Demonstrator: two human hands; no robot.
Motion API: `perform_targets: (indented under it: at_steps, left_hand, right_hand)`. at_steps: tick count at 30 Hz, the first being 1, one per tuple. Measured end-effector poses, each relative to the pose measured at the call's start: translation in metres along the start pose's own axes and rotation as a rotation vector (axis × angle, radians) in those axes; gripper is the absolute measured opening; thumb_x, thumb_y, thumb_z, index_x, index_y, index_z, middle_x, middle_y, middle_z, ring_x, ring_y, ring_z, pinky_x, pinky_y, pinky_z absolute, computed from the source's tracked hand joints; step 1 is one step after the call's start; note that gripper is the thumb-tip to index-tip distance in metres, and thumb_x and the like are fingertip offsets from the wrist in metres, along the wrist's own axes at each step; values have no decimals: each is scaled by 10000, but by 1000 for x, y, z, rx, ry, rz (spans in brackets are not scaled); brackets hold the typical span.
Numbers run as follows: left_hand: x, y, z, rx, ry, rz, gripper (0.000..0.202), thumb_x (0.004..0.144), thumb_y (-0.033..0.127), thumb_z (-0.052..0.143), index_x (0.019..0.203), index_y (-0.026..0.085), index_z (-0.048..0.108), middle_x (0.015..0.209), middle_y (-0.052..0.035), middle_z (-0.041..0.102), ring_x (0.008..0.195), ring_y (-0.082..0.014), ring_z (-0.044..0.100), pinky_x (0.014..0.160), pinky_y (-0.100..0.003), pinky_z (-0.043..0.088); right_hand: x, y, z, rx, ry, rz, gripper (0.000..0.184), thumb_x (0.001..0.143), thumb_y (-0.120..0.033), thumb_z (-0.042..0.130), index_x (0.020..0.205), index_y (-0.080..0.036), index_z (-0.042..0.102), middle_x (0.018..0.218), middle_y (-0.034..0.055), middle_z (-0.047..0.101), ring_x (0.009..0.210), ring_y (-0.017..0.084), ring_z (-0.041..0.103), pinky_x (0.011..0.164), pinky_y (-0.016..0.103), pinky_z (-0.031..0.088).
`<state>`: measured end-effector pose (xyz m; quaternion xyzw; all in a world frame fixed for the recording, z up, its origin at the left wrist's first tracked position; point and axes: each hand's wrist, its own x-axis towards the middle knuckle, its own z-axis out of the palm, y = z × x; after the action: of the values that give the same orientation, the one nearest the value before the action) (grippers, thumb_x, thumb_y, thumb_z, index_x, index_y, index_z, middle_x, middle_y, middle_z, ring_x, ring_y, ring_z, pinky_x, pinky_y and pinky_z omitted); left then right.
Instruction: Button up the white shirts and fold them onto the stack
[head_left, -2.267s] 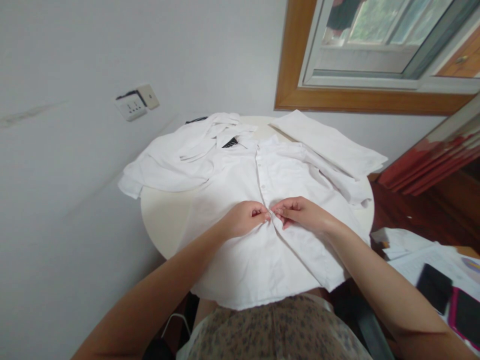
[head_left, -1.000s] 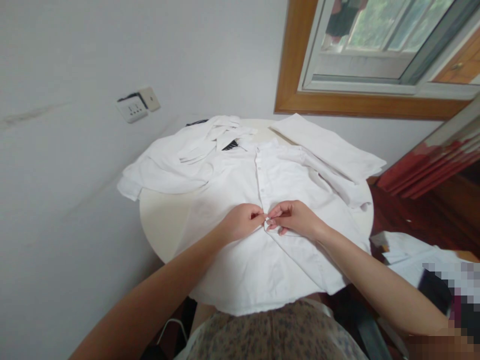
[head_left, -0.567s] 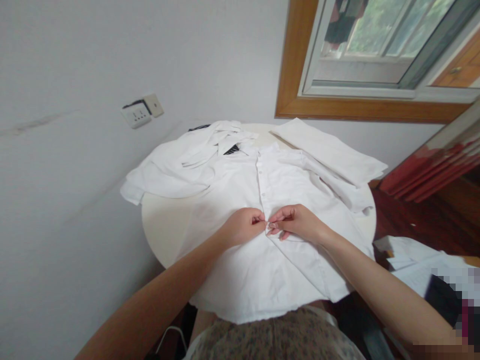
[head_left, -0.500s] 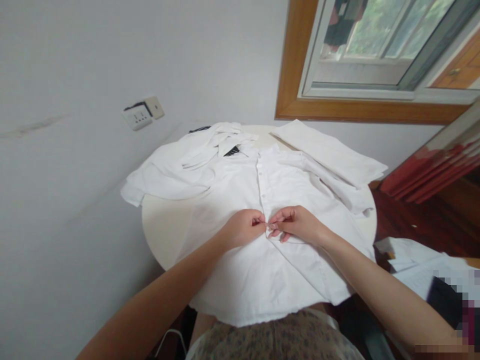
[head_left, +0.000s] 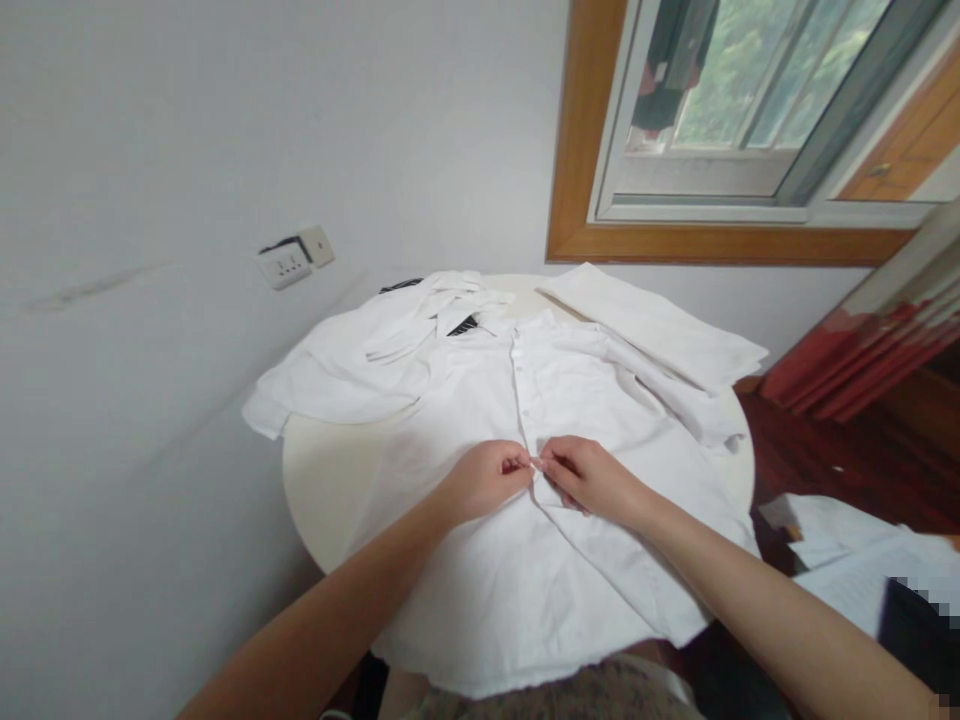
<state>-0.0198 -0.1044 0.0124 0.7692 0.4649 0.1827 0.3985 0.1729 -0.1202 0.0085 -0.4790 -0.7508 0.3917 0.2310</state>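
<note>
A white button-up shirt [head_left: 480, 600] lies spread over a round cream table [head_left: 319, 480], its hem hanging over the near edge. Its front placket runs down the middle, closed at the upper part and parted below my hands. My left hand [head_left: 491, 480] pinches the placket edge between thumb and fingers. Right beside it, my right hand [head_left: 589, 478] pinches the same spot from the other side, fingertips nearly touching the left ones. The button at that spot is hidden by my fingers.
A crumpled white garment [head_left: 337, 375] with a black striped piece lies at the table's back left. Folded white cloth [head_left: 652, 330] rests at the back right. Papers [head_left: 862, 565] stand low on the right. A wall socket [head_left: 285, 265] and a wood-framed window [head_left: 592, 245] are behind.
The fingers of my right hand have curled in closer to the placket, while both hands stay at the same place on the shirt. The view has tipped slightly upward.
</note>
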Motion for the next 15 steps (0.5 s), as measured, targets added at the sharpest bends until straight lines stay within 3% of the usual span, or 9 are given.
perform_targets:
  at_steps: [4,15]
  left_hand:
    - [1,-2,1,-3,-9,-10,213,786,337,507,711,163,603,598,38,493,589,-109,438,530,-220,276]
    - [-2,6,1,161,82,31,140,753,244,526,654,175,597,560,42,490,557,-104,433,541,-229,296]
  right_hand:
    - [2,0,-1,-208,82,-184,213,914,-207,441,717,-186,518,706,17,572,703,140,532,670,257,385]
    - [6,9,2,46,-4,13,294,919,-363,459,698,-193,553,507,-53,483,460,95,439,489,210,323]
